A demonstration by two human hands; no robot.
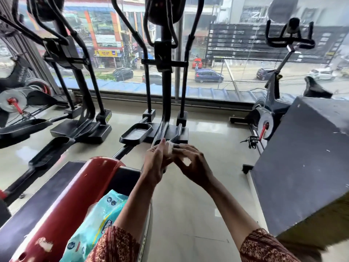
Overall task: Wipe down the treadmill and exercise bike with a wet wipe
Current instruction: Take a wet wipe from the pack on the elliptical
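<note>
Wipe, white and crumpled, held in the air between our left hand and right hand. Both hands pinch it with curled fingers, over the pale glossy floor and just past the front of the treadmill. It touches neither machine.

We judge the wipe to be very light, limp and moist. It should cling to itself, slip a little on the skin, and tear if tugged hard. It is best taken by two opposite edges and drawn open gently. It can then be laid flat under the fingers for broad surfaces, or wrapped round tubes.

The treadmill shows a rounded, glossy red hood and a flat, matte black belt. The hood should let the wipe glide, while the belt will probably drag on it.

The wipe pack, of soft aqua printed film, lies on the treadmill beside the hood and is partly under our left forearm.

The exercise bike stands well apart at the right, by the window. It has thin dark tubing, curved handlebars, a black saddle and a pale flywheel disc with a red crank.

Two elliptical trainers of black steel stand ahead. A dark, matte, flat-faced box is near our right arm.
</note>
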